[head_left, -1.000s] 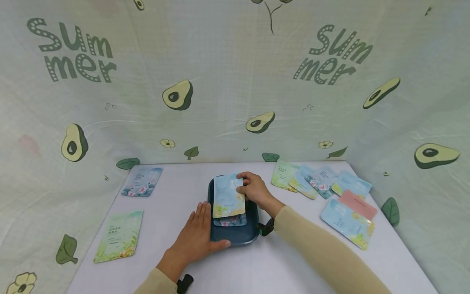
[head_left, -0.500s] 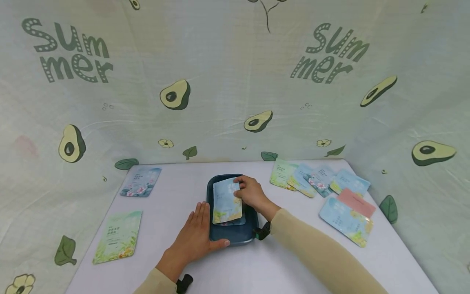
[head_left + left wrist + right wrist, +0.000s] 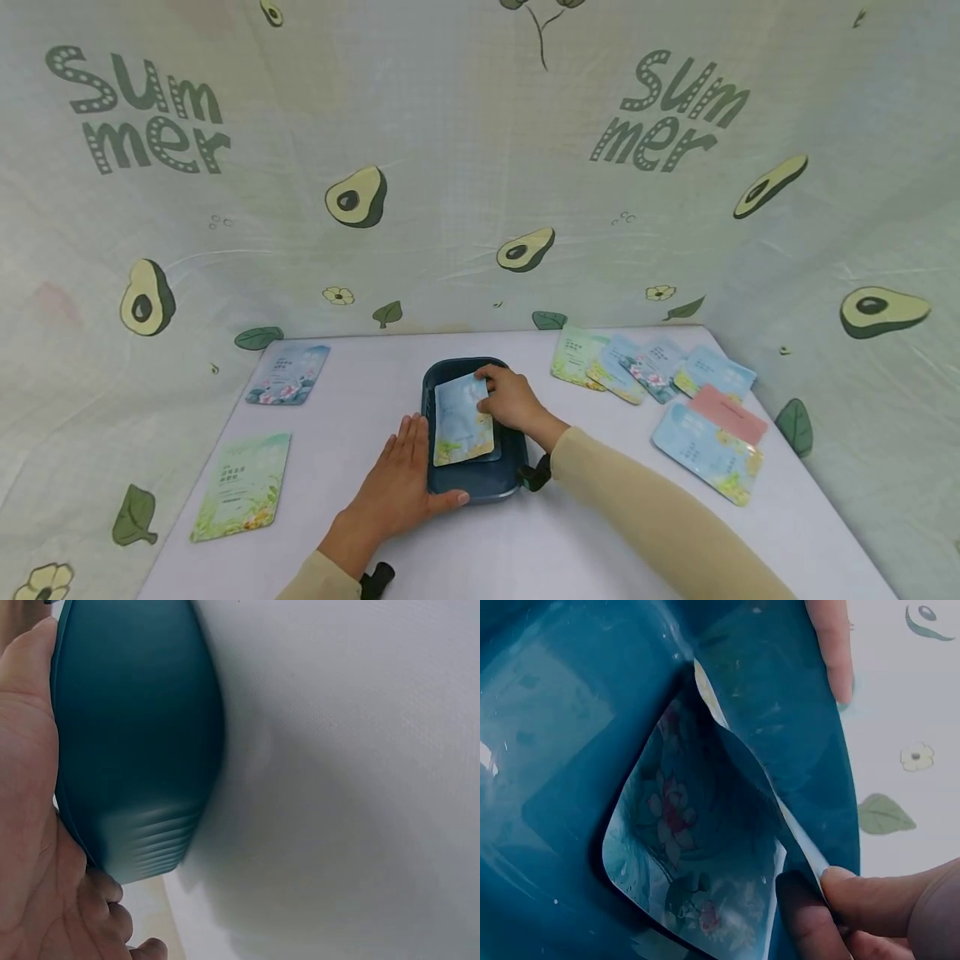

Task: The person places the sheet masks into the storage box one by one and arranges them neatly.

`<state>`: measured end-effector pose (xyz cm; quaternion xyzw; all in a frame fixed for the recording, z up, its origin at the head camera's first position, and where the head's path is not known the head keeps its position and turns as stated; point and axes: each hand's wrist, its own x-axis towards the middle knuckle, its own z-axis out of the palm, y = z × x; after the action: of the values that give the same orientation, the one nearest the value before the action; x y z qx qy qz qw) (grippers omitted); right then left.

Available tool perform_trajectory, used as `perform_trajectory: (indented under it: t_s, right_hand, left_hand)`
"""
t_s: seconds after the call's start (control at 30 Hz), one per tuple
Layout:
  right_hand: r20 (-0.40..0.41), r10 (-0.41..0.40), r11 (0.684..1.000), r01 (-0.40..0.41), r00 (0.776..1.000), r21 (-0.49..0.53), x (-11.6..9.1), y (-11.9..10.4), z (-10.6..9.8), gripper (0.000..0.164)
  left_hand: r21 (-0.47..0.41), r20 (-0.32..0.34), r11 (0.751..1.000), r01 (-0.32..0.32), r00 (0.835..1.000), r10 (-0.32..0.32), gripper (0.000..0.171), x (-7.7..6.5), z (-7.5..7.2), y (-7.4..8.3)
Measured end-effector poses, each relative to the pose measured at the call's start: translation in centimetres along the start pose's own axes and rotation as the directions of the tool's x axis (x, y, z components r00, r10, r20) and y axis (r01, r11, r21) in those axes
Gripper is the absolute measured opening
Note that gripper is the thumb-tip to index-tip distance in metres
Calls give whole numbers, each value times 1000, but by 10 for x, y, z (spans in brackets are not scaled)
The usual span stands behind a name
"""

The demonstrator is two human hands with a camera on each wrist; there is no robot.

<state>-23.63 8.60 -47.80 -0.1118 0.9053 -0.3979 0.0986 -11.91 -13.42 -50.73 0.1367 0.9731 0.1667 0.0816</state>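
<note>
A dark blue tray (image 3: 468, 482) stands mid-table. My right hand (image 3: 516, 402) pinches the right edge of a light-blue sheet mask sachet (image 3: 461, 421) between thumb and fingers. This sachet is tilted over the tray. Beneath it a lotus-printed sachet (image 3: 676, 817) lies on the tray floor, mostly covered in the head view. In the right wrist view the pinched sachet (image 3: 799, 832) appears nearly edge-on. My left hand (image 3: 401, 479) rests along the tray's left rim with straight fingers, its thumb towards the front corner. In the left wrist view the palm (image 3: 26, 787) is beside the tray's outer wall (image 3: 142, 720).
On the left lie a lotus-printed sachet (image 3: 288, 375) and a green sachet (image 3: 242, 487). Several sachets overlap at the back right, among them a green one (image 3: 576, 358). A pink card-like piece (image 3: 727, 414) lies partly over a light-blue sachet (image 3: 705, 450).
My right hand has brought the light-blue sachet lower and nearer, deeper over the tray, hiding more of the lotus-printed one. My left hand has stayed at the rim.
</note>
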Motion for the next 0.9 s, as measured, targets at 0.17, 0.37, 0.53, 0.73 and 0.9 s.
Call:
perform_trajectory:
  t_s: [0.17,0.37,0.53,0.73,0.9]
  right_hand:
    - [-13,-8,1000,8,1000,-26,-1,0,0,49]
    - [8,3,1000,-3,1000,-12,2,1,-6,48]
    - [-40,73,992,-69,997,105,1,2,-22,42]
    - [-195,127,967,-78,972,244,-2,28,-43,35]
    - [-325,17,995,-48,945,-88,-7,70,-57,42]
  left_hand:
    - [-7,6,1000,-6,1000,6,133,0,0,0]
    - [8,1,1000,-12,1000,12,134,1,-1,-1]
    - [23,5,1000,12,1000,-12,135,1,0,-2]
    - [-4,-2,1000,15,1000,-15,133,2,1,-2]
    - [-11,-4,1000,10,1000,-11,133,2,2,-3]
